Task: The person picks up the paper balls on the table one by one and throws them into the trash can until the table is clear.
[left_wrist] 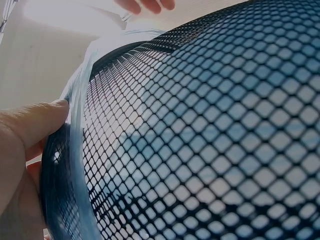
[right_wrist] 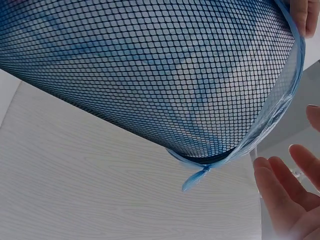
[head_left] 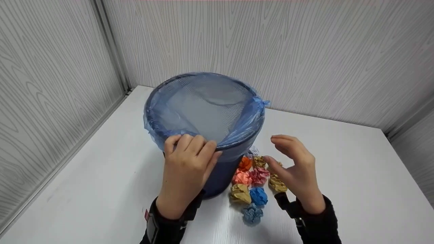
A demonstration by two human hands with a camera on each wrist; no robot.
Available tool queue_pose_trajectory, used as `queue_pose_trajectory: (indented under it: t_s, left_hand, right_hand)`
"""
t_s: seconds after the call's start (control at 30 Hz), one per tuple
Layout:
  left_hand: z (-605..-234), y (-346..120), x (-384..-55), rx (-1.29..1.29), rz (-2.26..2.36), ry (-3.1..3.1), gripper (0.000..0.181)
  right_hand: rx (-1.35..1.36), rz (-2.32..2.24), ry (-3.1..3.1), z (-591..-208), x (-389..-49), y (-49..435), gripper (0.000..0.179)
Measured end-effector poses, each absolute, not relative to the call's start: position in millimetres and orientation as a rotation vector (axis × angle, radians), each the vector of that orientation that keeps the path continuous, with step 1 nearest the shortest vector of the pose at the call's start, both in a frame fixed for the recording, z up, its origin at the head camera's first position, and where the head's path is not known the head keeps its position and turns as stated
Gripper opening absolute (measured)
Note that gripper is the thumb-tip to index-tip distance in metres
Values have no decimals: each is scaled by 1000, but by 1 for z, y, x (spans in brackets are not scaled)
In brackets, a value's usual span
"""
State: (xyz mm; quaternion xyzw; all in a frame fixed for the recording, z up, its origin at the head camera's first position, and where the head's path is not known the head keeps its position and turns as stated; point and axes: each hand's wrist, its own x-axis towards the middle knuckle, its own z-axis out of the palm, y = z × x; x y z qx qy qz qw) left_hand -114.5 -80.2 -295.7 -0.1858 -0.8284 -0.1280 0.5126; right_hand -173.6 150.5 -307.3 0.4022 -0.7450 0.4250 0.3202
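A dark mesh wastebasket point(head_left: 217, 178) is lined with a thin blue plastic bag point(head_left: 249, 127), folded out over its rim all round. A small knot point(head_left: 260, 102) in the bag sticks out at the right of the rim. My left hand point(head_left: 188, 162) grips the near rim, fingers curled over the edge and thumb outside, as the left wrist view shows the thumb point(left_wrist: 40, 117) against the bag's edge. To the right of the wastebasket, my right hand point(head_left: 298, 166) hovers with fingers loosely bent and apart, holding nothing.
Several crumpled paper balls lie on the white table point(head_left: 352, 176) right of the wastebasket, among them an orange one point(head_left: 245, 163), a tan one point(head_left: 240, 194) and a blue one point(head_left: 258, 196). White wood-grain panels point(head_left: 271, 51) stand behind and at both sides.
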Motion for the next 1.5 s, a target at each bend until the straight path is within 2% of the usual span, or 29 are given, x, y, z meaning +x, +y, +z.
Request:
queue_pose_trajectory:
  t_s: [0.43,0.83,1.2,1.5]
  left_hand:
    - [-296,-78,-113,-474,-341,-1988,21]
    - [-297,-81,-111,-450,-328,-2007,28]
    - [-297,-86,-107,-433,-313,-2019,30]
    - [-297,-86,-108,-438,-315,-2027,25]
  right_hand:
    - [1159,937,-2170,-345,-167,160,32]
    - [1293,720,-2397,-378,-165,151,33]
    - [1422,449,-2637,-395,-167,139,36]
    - [1442,399,-2706,-401,-168,136,38]
